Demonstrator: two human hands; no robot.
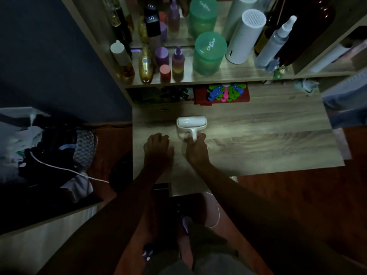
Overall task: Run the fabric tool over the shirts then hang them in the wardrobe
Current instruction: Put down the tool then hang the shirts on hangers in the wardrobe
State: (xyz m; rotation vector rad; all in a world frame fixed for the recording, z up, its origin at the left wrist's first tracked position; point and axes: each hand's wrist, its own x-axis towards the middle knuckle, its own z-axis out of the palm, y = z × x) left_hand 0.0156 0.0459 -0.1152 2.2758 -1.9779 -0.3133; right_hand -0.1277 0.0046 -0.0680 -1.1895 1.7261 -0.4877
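Note:
A white lint roller (191,124) lies on the wooden desk (268,139), roller head away from me, handle toward me. My right hand (196,149) is closed around the end of its handle. My left hand (157,148) rests on the desk just left of the roller with its fingers curled and nothing visible in it. A dim heap of clothes (49,153) lies on a surface at the left; I cannot make out single shirts in it. No wardrobe is in view.
A shelf (228,78) behind the desk holds bottles, a green jar (209,53) and a white cylinder (245,36). A red tray of coloured pegs (224,93) sits under it. A white cable (65,169) runs over the clothes. Folded pale fabric (347,100) is at the right edge.

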